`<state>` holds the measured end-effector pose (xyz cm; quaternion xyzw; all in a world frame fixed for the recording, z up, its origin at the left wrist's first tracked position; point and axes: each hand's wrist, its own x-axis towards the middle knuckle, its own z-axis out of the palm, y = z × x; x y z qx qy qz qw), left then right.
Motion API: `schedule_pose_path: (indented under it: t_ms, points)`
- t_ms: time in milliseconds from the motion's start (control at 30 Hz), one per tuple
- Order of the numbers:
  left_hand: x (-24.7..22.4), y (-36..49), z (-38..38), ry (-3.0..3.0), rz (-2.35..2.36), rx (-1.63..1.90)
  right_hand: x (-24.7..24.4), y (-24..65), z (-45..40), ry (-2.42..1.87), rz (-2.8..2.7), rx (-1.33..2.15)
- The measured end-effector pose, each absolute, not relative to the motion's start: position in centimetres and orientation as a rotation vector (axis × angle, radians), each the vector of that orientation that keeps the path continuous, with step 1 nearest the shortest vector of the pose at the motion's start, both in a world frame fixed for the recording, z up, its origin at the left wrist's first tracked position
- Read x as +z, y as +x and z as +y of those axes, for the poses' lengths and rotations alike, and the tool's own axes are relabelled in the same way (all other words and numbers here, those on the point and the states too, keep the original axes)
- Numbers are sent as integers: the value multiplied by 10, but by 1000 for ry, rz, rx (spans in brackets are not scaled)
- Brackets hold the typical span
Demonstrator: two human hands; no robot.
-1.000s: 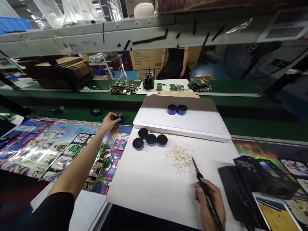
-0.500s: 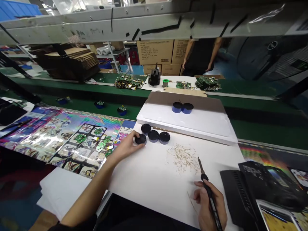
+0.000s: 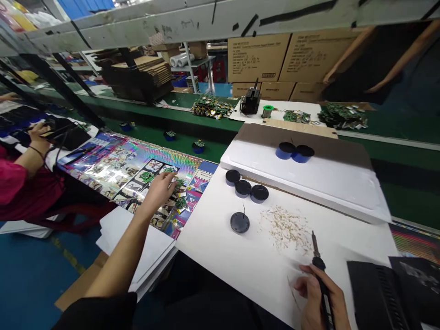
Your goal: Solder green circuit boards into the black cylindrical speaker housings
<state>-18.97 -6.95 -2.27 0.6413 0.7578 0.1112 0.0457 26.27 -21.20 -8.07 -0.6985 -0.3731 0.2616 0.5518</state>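
Circuit boards (image 3: 179, 198), small and green, lie scattered on a holographic printed sheet (image 3: 117, 167) beside the desk, and the person's left hand (image 3: 158, 191) is right over them, its fingers (image 3: 171, 176) spread and reaching down; whether they have hold of a board cannot be told. The right hand (image 3: 314, 295) has its fingers closed around a soldering iron (image 3: 323, 286) in a pen-like hold, the tip pointing up near a pale heap of wire trimmings (image 3: 285, 228) on the white desk (image 3: 213, 250). A black round puck (image 3: 239, 222) with a thin wire rising from it sits apart, three more pucks (image 3: 243, 188) stand in a row beyond it, and two blue-sided pucks (image 3: 290, 151) rest on a white foam tray (image 3: 309, 181). The step in hand looks like fetching a board while the iron waits; lifting one calls for a firm pinch at its edge. A co-worker's hand (image 3: 38, 133) works farther along.
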Motion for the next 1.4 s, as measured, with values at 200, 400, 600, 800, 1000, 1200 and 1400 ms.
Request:
schedule_pose_path:
  t_ms: [200, 400, 600, 800, 1000, 1200, 1400]
  points:
    - [-29, -219, -48, 2044, 2208, 140, -80, 265, -212, -1643, -935, 613]
    - [-12, -223, -25, 1919, 2035, 265, -85, 267, -214, -1615, -993, 586]
    - [-1, -201, -31, 1751, 1927, 580, -93, 271, -216, -1626, -995, 586]
    - [27, -144, -55, 1583, 1522, 1048, -79, 258, -210, -1446, -962, 616]
    - [31, -35, -87, 1369, 921, 991, -37, 242, -196, -1206, -1264, 439]
    - [11, 46, -121, 1174, 751, 927, -26, 235, -183, -990, -1629, 453]
    - [-8, 61, -133, 1108, 767, 972, -20, 231, -177, -1024, -1659, 415]
